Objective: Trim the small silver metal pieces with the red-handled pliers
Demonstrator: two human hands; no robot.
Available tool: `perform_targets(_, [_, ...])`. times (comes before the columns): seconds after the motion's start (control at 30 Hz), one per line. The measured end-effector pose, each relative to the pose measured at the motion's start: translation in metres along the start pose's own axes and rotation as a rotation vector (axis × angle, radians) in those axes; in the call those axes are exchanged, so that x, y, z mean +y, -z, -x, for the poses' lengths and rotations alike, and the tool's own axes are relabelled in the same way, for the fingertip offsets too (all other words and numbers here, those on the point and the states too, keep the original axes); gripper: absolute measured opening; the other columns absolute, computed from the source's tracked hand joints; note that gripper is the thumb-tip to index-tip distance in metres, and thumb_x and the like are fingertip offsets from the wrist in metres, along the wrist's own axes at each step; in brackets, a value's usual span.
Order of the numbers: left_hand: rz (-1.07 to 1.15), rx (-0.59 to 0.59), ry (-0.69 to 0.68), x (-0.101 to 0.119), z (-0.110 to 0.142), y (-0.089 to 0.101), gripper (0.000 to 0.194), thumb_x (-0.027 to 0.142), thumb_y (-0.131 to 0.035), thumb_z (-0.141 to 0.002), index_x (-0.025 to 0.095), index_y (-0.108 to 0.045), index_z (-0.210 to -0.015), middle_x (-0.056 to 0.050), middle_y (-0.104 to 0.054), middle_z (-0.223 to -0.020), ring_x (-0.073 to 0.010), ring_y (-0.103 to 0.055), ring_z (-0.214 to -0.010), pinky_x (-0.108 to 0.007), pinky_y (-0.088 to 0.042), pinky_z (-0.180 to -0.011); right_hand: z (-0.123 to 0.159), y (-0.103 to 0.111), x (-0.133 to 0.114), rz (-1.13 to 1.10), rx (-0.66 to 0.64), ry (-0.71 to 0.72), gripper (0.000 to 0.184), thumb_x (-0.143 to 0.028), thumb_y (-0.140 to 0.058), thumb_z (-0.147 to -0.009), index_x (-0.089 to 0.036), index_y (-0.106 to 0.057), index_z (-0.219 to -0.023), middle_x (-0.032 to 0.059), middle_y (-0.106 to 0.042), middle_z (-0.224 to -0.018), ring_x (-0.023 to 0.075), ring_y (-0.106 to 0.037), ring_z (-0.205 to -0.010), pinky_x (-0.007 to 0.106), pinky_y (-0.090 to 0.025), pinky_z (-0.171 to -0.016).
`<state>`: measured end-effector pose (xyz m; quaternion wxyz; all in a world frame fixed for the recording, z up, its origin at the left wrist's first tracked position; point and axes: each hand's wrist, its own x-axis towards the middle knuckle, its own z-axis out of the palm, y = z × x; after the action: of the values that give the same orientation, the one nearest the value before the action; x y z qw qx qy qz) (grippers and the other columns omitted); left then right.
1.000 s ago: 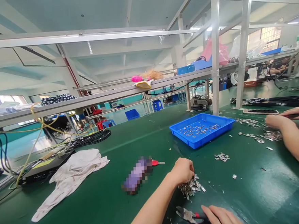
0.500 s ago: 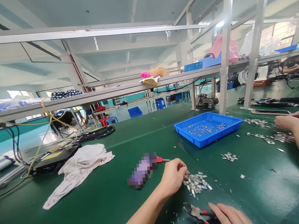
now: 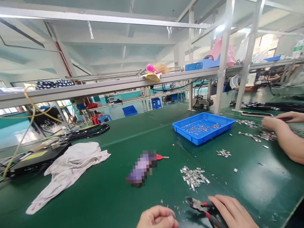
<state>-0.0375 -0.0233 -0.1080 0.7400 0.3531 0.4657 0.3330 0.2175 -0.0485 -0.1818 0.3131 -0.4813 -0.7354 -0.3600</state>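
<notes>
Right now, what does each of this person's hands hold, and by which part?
The right hand grips the diagonal cutters by the handles. The left hand pinches something tiny at its fingertips, perhaps a metal piece; it is too small to tell.

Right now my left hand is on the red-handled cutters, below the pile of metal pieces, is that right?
No: the head view shows your right hand on the red-handled cutters, below the pile of metal pieces.
</notes>
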Motion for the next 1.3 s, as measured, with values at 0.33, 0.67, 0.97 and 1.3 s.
perform_targets(0.33, [0.066, 0.011, -0.039, -0.010, -0.005, -0.001, 0.052, 0.039, -0.091, -0.040, 0.008, -0.065, -0.074, -0.008, -0.065, -0.062, -0.0110, -0.057, -0.052, -0.019, -0.045, -0.051, -0.021, 0.027, -0.017, -0.028, -0.089, -0.051, 0.033, -0.036, -0.039, -0.089, -0.012, -0.055, -0.105, 0.0100, -0.058, -0.090, 0.0168, -0.056, -0.081, 0.026, -0.047, -0.067])
perform_targets(0.67, [0.052, 0.014, -0.021, -0.014, -0.004, 0.001, 0.044, 0.037, -0.088, -0.049, 0.009, -0.062, -0.070, -0.009, -0.066, -0.063, -0.0117, -0.058, -0.050, -0.020, -0.047, -0.049, -0.027, 0.033, -0.032, -0.004, -0.143, -0.068, 0.030, -0.026, -0.039, -0.087, -0.010, -0.056, -0.106, 0.0112, -0.055, -0.089, 0.0206, -0.052, -0.079, 0.032, -0.043, -0.065])
perform_targets(0.97, [0.038, -0.037, -0.029, -0.013, -0.001, 0.000, 0.043, 0.038, -0.085, -0.055, 0.011, -0.057, -0.072, -0.009, -0.067, -0.065, -0.0114, -0.059, -0.053, -0.019, -0.047, -0.051, -0.017, 0.030, -0.031, -0.016, -0.182, -0.016, 0.032, -0.032, -0.051, -0.082, -0.017, -0.059, -0.109, 0.0090, -0.057, -0.093, 0.0208, -0.053, -0.082, 0.032, -0.044, -0.070])
perform_targets(1.3, [-0.009, -0.044, -0.071, -0.017, -0.008, 0.001, 0.049, 0.045, -0.085, -0.051, 0.013, -0.053, -0.071, -0.008, -0.065, -0.063, -0.0114, -0.057, -0.052, -0.020, -0.044, -0.050, -0.026, 0.031, -0.036, -0.179, -0.146, -0.152, 0.022, -0.032, -0.046, -0.085, -0.017, -0.058, -0.098, 0.0051, -0.060, -0.077, 0.0161, -0.058, -0.067, 0.026, -0.047, -0.058])
